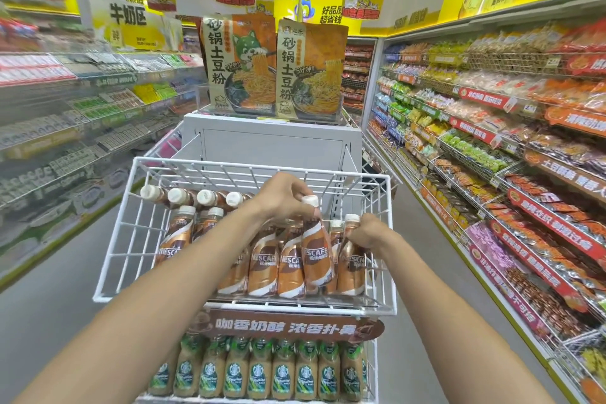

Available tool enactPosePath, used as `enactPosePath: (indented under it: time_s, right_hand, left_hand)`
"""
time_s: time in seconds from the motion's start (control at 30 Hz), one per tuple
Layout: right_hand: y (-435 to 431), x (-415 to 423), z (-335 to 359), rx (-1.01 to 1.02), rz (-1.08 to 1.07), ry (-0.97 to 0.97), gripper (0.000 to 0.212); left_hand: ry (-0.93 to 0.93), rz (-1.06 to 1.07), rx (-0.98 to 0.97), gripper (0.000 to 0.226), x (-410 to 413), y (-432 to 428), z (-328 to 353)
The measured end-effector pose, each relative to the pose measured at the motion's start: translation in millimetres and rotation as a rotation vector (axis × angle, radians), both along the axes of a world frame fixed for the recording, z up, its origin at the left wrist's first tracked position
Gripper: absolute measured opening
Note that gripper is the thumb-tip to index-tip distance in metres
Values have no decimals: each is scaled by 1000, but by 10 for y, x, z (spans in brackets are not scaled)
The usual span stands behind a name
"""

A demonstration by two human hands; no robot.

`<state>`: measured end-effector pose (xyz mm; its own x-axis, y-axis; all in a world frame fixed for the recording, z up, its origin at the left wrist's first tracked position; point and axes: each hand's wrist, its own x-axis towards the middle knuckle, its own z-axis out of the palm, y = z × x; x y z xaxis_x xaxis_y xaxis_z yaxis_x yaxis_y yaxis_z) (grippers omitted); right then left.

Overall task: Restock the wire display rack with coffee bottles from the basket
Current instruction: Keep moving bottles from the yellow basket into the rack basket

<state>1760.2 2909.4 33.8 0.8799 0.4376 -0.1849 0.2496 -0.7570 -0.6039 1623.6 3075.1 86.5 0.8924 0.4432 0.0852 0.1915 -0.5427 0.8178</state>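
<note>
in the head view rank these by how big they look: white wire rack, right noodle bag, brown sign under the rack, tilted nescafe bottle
1. white wire rack
2. right noodle bag and brown sign: too alike to rank
3. tilted nescafe bottle, smallest

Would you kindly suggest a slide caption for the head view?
Left hand grips a tilted Nescafe bottle while the right hand holds the rightmost bottle in the white wire rack.
</note>
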Motion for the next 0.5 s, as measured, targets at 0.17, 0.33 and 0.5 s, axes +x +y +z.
enactPosePath:
  time_s: [0.17,0.33,0.5]
  right_hand:
    - [-16,-19,18,114,-26,108,18]
    - [-50,-34,-87,131,27,125,22]
    - [-71,-65,-194,257,52,194,17]
  left_hand:
    - [-2,1,-45,30,-77,-6,30]
    - [-3,15,-51,34,-70,-22,18]
    - [10,-8,-45,32,-29,-47,3]
